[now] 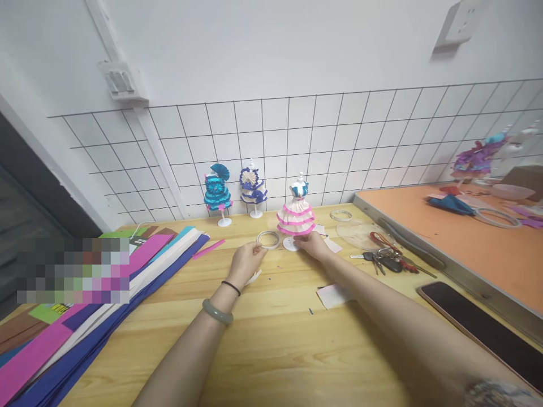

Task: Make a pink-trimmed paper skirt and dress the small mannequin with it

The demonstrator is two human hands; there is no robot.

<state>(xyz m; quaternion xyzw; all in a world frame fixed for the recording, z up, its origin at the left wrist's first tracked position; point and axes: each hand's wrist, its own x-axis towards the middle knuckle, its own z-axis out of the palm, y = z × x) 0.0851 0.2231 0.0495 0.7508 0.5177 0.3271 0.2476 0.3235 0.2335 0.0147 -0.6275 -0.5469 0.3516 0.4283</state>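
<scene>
A small dress form in a white paper dress with pink bands and a blue top stands upright on a round white base. My right hand has its fingers closed at the right edge of that base. To the left, my left hand is closed, its fingertips at the near left rim of a roll of clear tape lying on the table. A thin white scrap shows just beside this hand. Two more dress forms stand behind: one in turquoise paper, one in purple and white paper.
Long coloured paper strips cover the table's left side. At right lie another tape roll, keys, a phone and a paper piece. A raised orange board holds more craft items. A wire grid backs the table.
</scene>
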